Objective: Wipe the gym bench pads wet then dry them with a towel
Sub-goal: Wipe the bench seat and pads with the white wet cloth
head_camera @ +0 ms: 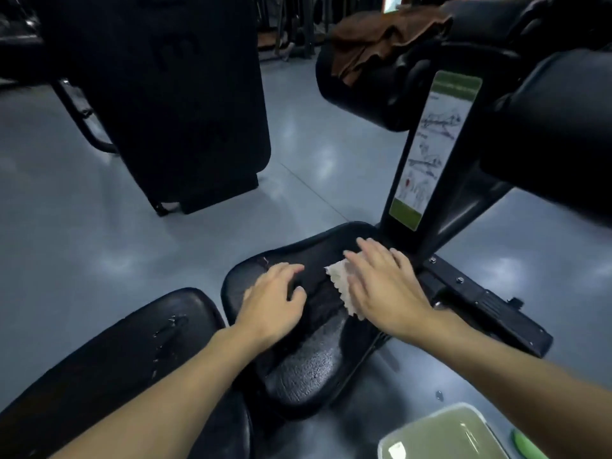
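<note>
A black seat pad (pixel 308 359) lies low in the middle, its near part shiny and wet. My right hand (pixel 384 286) lies flat with straight fingers on a small light cloth (pixel 339 283), pressing it onto the pad's far right part. Resting on the pad's left side, my left hand (pixel 275 299) has its fingers loosely bent and holds nothing. A second black pad (pixel 132 352) with a torn seam sits at the lower left. A brown towel (pixel 374 38) is draped over a roller pad (pixel 357 87) at the upper right.
A post with an exercise chart (pixel 430 150) rises just behind the seat pad. A large black back pad (pixel 172 94) stands at the upper left. A green-lidded container (pixel 443 435) sits on the grey floor (pixel 99 226) at the lower right. More roller pads (pixel 556 134) fill the right.
</note>
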A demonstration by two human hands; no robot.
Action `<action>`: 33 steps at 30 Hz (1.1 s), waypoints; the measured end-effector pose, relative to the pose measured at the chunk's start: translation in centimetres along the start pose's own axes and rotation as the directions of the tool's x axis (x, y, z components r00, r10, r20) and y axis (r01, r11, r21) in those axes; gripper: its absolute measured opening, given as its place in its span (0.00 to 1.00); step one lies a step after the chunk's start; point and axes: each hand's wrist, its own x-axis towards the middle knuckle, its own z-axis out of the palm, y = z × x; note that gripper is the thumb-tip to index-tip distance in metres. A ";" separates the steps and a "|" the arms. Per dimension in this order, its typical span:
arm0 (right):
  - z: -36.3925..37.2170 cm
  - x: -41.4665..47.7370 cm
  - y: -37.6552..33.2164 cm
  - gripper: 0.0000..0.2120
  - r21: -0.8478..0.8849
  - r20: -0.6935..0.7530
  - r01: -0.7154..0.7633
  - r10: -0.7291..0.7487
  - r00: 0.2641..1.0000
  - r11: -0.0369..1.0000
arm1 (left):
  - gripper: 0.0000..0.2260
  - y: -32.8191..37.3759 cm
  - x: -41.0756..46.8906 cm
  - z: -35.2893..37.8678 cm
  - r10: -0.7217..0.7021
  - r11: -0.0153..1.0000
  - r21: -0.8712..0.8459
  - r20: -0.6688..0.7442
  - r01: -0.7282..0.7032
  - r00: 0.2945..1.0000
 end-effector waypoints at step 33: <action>4.1 13.8 2.5 0.26 -0.234 0.058 -0.017 0.031 0.998 0.972 | 0.29 -5.3 3.3 4.7 0.277 0.935 0.251 -0.076 -0.251 0.958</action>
